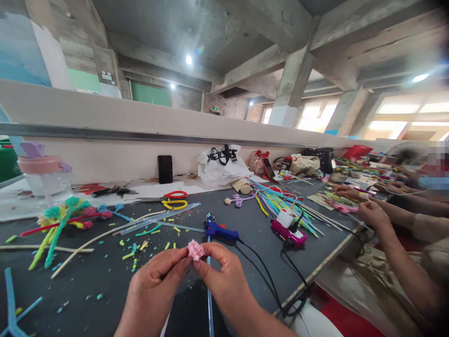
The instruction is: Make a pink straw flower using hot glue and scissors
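Observation:
A small pink fluffy piece is pinched between the fingertips of both hands, low in the middle of the view. My left hand grips it from the left and my right hand from the right, thumbs and forefingers closed on it. Just behind my right hand lies a blue glue gun, its black cable running to the right. A clear glue stick lies below the piece, between my hands.
Fuzzy coloured stems lie at the left, near a clear cup with a pink lid. Scissors, a magenta power strip and a stem bundle lie beyond my hands. Other people's hands work at the right.

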A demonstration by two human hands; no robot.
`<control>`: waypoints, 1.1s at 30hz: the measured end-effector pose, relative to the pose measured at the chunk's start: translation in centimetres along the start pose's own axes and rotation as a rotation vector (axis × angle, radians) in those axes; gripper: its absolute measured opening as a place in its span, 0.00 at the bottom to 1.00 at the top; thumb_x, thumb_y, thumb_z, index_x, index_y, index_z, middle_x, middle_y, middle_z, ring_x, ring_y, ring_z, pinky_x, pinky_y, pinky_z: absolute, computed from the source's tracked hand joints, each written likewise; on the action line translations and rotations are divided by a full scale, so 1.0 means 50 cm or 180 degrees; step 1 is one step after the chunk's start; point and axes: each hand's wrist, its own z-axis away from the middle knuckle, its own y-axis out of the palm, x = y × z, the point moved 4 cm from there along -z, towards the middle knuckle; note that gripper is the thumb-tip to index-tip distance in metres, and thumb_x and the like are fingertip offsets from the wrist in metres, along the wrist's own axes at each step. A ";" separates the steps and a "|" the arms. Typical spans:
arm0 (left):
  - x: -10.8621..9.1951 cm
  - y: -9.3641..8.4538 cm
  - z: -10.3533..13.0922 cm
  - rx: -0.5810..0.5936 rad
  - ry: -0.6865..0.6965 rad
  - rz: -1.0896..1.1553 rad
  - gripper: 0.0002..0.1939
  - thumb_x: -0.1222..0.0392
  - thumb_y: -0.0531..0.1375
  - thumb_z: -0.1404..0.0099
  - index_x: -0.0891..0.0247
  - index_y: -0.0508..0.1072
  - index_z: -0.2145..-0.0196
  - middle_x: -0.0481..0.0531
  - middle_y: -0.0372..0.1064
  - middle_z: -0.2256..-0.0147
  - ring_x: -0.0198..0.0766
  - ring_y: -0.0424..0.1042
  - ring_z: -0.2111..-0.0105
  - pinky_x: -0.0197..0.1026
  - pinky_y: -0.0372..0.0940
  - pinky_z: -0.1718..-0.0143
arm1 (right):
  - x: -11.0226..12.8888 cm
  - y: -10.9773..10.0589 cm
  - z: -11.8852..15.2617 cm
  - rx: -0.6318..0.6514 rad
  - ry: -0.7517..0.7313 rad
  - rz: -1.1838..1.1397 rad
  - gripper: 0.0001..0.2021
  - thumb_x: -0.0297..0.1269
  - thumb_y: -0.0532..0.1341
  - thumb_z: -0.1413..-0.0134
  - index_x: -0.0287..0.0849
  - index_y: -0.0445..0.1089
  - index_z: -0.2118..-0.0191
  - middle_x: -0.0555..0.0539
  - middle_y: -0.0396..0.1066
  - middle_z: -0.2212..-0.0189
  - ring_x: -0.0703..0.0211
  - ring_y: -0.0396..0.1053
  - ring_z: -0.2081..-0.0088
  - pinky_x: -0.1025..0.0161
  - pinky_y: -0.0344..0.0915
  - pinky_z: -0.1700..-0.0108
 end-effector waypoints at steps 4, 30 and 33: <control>-0.007 0.002 0.005 0.0074 0.0023 -0.0063 0.05 0.57 0.65 0.49 0.54 0.81 0.72 0.50 0.77 0.67 0.44 0.73 0.65 0.37 0.67 0.65 | -0.002 0.001 0.002 -0.0003 0.0089 -0.0105 0.05 0.31 0.63 0.56 0.42 0.76 0.70 0.47 0.74 0.70 0.56 0.68 0.67 0.62 0.62 0.60; 0.017 0.032 0.008 0.0857 -0.1759 0.1712 0.12 0.55 0.66 0.50 0.66 0.68 0.76 0.44 0.67 0.82 0.28 0.64 0.84 0.31 0.61 0.81 | -0.010 0.012 -0.003 0.1250 0.1180 -0.1936 0.18 0.32 0.69 0.64 0.40 0.72 0.61 0.49 0.71 0.66 0.62 0.65 0.67 0.64 0.60 0.62; 0.016 0.026 0.002 0.0842 -0.1804 0.1770 0.13 0.55 0.66 0.51 0.66 0.68 0.76 0.45 0.67 0.82 0.28 0.65 0.84 0.32 0.62 0.80 | -0.014 0.009 -0.008 0.1238 0.1295 -0.1624 0.23 0.27 0.67 0.66 0.43 0.71 0.57 0.49 0.71 0.62 0.63 0.65 0.68 0.65 0.60 0.64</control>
